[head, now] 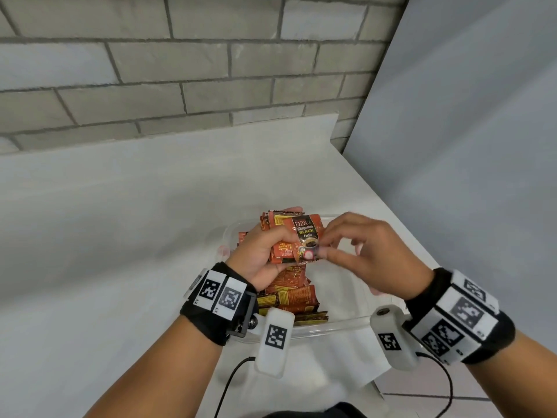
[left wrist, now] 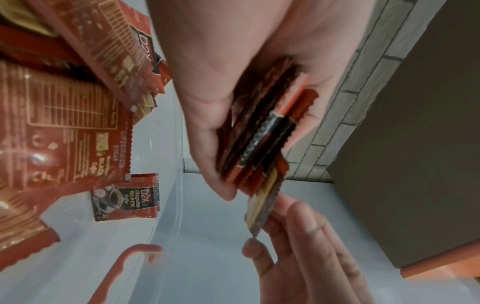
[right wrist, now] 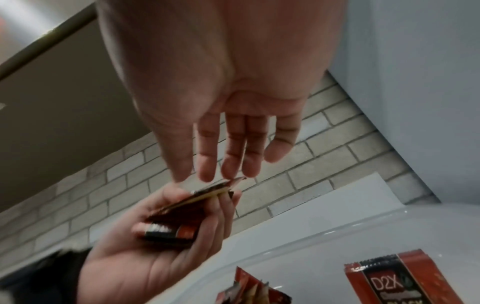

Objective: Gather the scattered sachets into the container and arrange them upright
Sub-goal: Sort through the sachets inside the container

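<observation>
A bundle of small flat red-orange foil coffee sachets [head: 281,236] is held on edge above the clear plastic rectangular container [head: 340,325], over its far end. The front sachet [head: 306,238] faces the head camera; it is printed with a black panel reading "D2X … BLACK Coffee" and a cup picture, and its edges are crimped. The left hand [head: 259,254] grips the bundle, thumb curled across the near face and fingers wrapped behind. The right hand [head: 366,251] meets the front sachet's lower right corner with thumb and forefinger tips brought together on it; its remaining fingers are loosely spread and hold nothing. Inside the container, along its left part, more red-orange sachets [head: 291,297] lie flat and overlapping, mostly showing their printed backs; one sachet [left wrist: 127,198] lies face up near the far wall. The container rests on a white countertop [head: 105,221], against a grey brick wall [head: 180,70].
</observation>
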A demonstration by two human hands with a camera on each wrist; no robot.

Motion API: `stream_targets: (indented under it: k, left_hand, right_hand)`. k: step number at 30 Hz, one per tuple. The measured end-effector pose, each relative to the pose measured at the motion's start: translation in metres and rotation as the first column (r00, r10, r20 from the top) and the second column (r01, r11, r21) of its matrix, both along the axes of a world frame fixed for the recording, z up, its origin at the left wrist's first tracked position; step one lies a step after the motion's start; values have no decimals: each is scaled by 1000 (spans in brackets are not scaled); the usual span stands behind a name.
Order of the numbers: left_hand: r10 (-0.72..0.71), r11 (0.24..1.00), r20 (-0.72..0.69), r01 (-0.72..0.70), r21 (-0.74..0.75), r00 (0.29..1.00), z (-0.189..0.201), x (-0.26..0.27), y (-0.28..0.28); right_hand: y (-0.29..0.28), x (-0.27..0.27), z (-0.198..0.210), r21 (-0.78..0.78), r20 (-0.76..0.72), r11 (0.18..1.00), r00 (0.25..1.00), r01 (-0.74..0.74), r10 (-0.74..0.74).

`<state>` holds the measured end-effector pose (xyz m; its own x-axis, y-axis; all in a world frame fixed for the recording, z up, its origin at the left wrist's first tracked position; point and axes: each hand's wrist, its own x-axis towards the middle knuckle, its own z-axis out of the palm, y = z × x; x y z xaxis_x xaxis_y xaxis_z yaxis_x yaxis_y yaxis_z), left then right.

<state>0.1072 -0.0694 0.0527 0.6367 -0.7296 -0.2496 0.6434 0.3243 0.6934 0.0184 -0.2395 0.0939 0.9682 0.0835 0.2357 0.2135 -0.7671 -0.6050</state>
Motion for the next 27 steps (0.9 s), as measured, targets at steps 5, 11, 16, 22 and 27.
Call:
stream_targets:
  k: [5,11,16,22,27]
  left_hand:
    - [-79,996,71,76,41,994,2,-2,-3]
    - [-8,992,84,-3,129,996,3,-1,-3]
    - [130,982,-54,-121,143,990,-6,14,6]
    - [147,983,-73,-137,126,986,-7,14,7]
    - [153,986,-107,-143,89,982,-6,15,11]
  right_hand:
    - [-9,23,14,-56,-192,984,965,170,-178]
    - [-24,42,25,-22,-427,994,898,105,-104]
    - [-46,66,12,-293,-544,946,788,142,-287]
    - [-38,86,-18,-597,-535,803,747,-5,-394]
    - [-32,90,-26,-653,-525,757,737,-29,-425]
